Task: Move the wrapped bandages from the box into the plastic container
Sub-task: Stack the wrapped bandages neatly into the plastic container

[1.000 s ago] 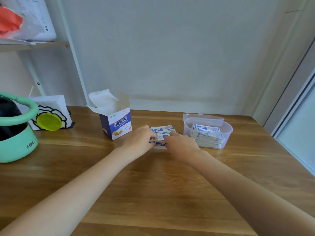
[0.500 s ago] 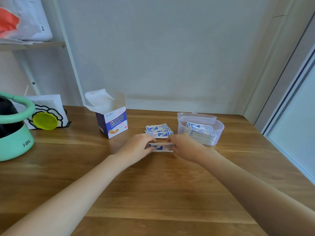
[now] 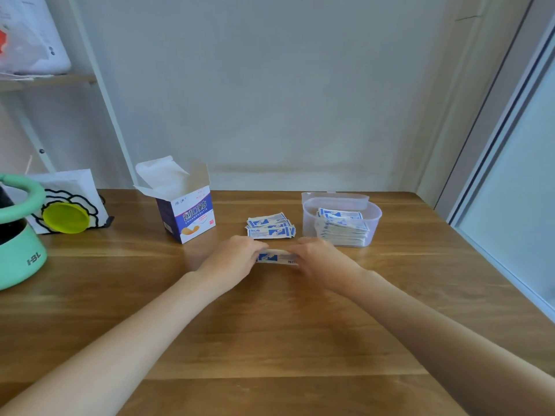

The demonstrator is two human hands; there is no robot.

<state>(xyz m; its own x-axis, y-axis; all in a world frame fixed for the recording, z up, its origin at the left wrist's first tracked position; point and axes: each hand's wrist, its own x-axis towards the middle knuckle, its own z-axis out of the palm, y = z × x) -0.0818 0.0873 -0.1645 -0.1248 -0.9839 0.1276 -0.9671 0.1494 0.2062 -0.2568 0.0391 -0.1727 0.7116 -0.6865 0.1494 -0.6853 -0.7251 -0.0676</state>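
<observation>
Left hand (image 3: 232,259) and right hand (image 3: 322,259) each pinch one end of a wrapped bandage (image 3: 276,257) above the counter (image 3: 270,325).

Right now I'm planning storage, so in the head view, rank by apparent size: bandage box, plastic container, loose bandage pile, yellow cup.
1. bandage box
2. plastic container, close to the box; the flaps decide it
3. loose bandage pile and yellow cup, too alike to rank

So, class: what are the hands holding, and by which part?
A small stack of wrapped bandages, held by its two ends: left hand at the left end, right hand at the right.
</observation>
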